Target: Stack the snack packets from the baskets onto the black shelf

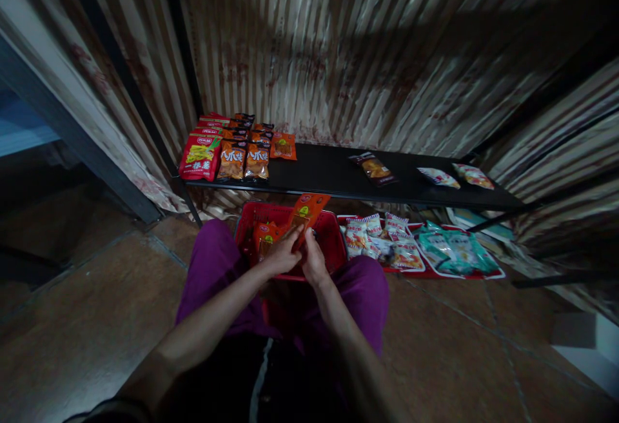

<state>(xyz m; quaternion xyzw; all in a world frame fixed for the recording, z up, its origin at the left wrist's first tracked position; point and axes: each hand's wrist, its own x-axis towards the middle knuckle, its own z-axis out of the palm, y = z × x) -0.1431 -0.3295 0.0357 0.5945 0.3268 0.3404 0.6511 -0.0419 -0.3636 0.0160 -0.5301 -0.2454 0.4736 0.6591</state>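
Between my knees stands a red plastic basket (334, 233) holding an orange snack packet (267, 238). Over it, another orange snack packet (309, 209) is held tilted up by both hands. My left hand (285, 253) is closed on its left side, fingers across the front. My right hand (313, 256) grips the lower right edge, its thumb upward. On the black shelf (309, 168) ahead, a similar orange packet (283, 146) lies beside rows of orange-and-black snack bags (244, 160) and red snack bags (201, 156).
A brown snack bag (374, 169) and two pale bags (454, 177) lie along the shelf. Red trays right of the basket hold white-and-red packets (382, 239) and green packets (449, 249). Dark shelf posts (181, 36) rise at the left, before a striped curtain (309, 55).
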